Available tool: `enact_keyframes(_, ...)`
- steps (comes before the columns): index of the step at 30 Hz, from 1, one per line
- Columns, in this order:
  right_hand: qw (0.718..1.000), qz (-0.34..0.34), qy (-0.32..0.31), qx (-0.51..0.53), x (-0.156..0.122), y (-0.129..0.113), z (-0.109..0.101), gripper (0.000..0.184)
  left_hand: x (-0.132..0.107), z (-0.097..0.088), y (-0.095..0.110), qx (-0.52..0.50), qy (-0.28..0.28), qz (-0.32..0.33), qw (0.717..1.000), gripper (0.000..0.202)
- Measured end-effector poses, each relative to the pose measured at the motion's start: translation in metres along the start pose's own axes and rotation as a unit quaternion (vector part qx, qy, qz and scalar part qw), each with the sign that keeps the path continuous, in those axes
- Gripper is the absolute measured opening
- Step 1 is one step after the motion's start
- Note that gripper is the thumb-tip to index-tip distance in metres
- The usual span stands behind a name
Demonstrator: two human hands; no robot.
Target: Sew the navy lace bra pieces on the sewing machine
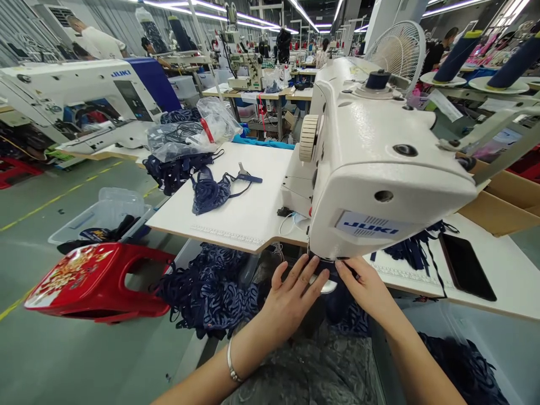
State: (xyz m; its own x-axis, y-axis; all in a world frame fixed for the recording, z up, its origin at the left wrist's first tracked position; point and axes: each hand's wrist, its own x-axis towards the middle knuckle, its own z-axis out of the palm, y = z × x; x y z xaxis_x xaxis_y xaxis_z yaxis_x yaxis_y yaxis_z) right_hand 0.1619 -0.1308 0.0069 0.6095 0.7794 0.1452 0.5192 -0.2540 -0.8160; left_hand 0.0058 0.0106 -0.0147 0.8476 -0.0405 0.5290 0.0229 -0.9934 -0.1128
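Note:
A white sewing machine (379, 140) stands right in front of me, its needle area low at the left of its head. Under it is a navy bra (348, 312), its patterned lower part hanging toward my lap. My left hand (289, 301), with a silver bangle at the wrist, lies with fingers spread, its fingertips on the dark fabric beside the needle area. On the other side, my right hand (365, 284) pinches the fabric's edge between thumb and fingers. The stitching spot itself is mostly hidden by the machine head and fingers.
Another navy bra (211, 191) lies on the white tabletop (253, 211). Piled navy garments (219, 292) hang at my left, beside a red stool (101, 281). A phone (467, 267) and dark straps (411, 250) rest at right. A second sewing machine (84, 90) stands far left.

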Motion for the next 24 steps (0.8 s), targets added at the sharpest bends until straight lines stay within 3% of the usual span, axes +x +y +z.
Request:
enact_keyframes(9,0.999,-0.011,0.033,-0.037,0.0033,0.0024,0.0013,0.032,0.0021,-0.0027,0.0050,-0.015,-0.002,-0.020,1.000,0.042)
enact_keyframes(15,0.999,0.018,0.013,-0.035,0.0022,0.0022,0.0005,0.036,0.0005,-0.0016,0.0058,-0.026,-0.006,-0.024,0.999,0.042)
enact_keyframes(24,0.999,0.008,0.024,-0.040,0.0019,0.0013,0.0008,0.033,0.0005,0.0003,0.0054,-0.019,0.001,-0.026,0.999,0.042)
